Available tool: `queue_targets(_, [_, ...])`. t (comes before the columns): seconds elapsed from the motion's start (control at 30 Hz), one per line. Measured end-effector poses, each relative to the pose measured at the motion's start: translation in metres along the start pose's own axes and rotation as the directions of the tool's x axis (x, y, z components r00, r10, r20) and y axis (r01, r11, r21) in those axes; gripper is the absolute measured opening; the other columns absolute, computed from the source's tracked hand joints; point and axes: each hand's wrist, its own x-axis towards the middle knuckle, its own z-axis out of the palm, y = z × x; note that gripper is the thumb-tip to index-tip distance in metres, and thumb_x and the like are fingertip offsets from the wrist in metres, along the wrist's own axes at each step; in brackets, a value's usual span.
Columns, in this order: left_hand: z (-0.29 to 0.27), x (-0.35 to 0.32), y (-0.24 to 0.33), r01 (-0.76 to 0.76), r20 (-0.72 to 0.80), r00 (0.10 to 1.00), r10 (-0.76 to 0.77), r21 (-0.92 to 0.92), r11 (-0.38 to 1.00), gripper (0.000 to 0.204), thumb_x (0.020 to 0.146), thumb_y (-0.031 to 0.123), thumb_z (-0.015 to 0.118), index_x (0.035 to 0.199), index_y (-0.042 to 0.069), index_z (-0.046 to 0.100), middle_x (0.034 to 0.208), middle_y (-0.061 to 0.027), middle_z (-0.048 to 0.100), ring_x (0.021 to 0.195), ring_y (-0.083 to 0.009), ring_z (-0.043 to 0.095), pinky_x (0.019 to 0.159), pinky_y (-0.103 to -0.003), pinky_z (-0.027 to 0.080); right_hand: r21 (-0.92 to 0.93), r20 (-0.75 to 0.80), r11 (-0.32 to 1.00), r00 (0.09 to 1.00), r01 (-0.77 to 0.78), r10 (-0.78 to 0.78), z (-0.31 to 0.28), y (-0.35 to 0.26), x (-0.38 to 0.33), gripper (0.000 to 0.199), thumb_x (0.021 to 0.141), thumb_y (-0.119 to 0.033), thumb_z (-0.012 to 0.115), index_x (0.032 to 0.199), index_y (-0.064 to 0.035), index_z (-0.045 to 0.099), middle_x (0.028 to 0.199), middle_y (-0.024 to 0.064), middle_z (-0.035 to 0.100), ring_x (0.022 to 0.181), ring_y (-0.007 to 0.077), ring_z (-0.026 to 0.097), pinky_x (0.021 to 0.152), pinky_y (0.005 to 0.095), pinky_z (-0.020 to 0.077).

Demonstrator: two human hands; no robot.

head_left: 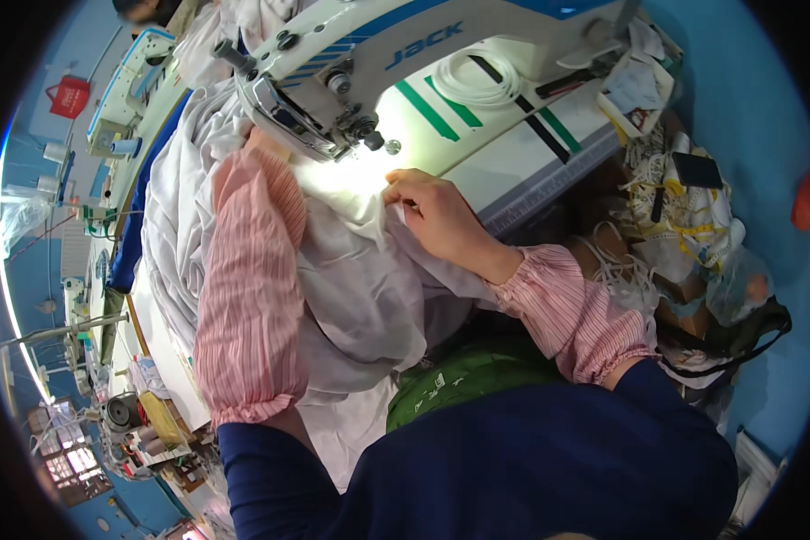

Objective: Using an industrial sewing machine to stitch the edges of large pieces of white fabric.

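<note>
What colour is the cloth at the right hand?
The cloth at the right hand is white, greyish in shade; head view shows it.

head-worn fisheye view, looking down from close above onto sewing machine [378, 63], white cloth [355, 301].

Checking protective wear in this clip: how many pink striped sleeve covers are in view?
2. The left sleeve cover runs up toward the sewing machine; the right sleeve cover is just behind the right hand. No others show, though some could be hidden.
</note>
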Motion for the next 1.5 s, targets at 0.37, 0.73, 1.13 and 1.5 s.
queue_targets(0.37, [-0.169, -0.179, 0.174, 0.493, 0.289, 0.857, -0.426, -0.223, 0.841, 0.059, 0.096, 0.026, 0.056, 0.148, 0.008, 0.036, 0.143, -0.0247, 0.045, 0.128, -0.0408, 0.048, 0.105, -0.043, 0.039, 0.341, 0.17, 0.855, 0.92, -0.391, 0.353, 0.032, -0.037, -0.063, 0.036, 0.091, -0.007, 0.064, 0.126, -0.0092, 0.058, 0.102, 0.0017, 0.065, 0.086, 0.006, 0.055, 0.076, 0.0219, 0.0453])
queue_targets(0.73, [-0.063, -0.234, -0.032, 0.534, 0.403, 0.753, -0.52, 0.087, 0.841, 0.06, 0.097, 0.043, 0.048, 0.144, 0.006, 0.045, 0.148, -0.0253, 0.04, 0.14, -0.0433, 0.033, 0.118, -0.041, 0.023, 0.457, 0.489, 0.383, 0.587, -0.803, 0.646, 0.025, -0.029, -0.171, 0.015, 0.092, -0.002, 0.063, 0.105, -0.0031, 0.068, 0.09, -0.0001, 0.067, 0.071, 0.0042, 0.057, 0.063, 0.0198, 0.0463])
queue_targets(1.13, [-0.18, -0.283, 0.06, 0.646, 0.475, 0.617, -0.628, 0.15, 0.749, 0.058, 0.089, 0.036, 0.061, 0.129, -0.005, 0.054, 0.126, -0.0301, 0.058, 0.119, -0.0452, 0.053, 0.105, -0.045, 0.039, 0.674, 0.328, 0.431, 0.766, -0.6, 0.553, 0.024, -0.022, -0.194, 0.054, 0.086, -0.021, 0.075, 0.129, 0.0001, 0.05, 0.115, 0.0096, 0.066, 0.099, 0.0179, 0.061, 0.086, 0.0309, 0.0476])
queue_targets(1.5, [-0.222, -0.181, 0.291, 0.561, 0.27, 0.825, -0.497, -0.284, 0.777, 0.055, 0.092, 0.017, 0.065, 0.139, -0.004, 0.046, 0.138, -0.0255, 0.051, 0.13, -0.0404, 0.047, 0.108, -0.042, 0.037, 0.2, 0.673, 0.506, 0.493, -0.839, 0.551, -0.019, -0.021, -0.195, 0.037, 0.085, -0.033, 0.073, 0.1, 0.0008, 0.071, 0.088, 0.0107, 0.072, 0.083, 0.0165, 0.067, 0.072, 0.0323, 0.0505])
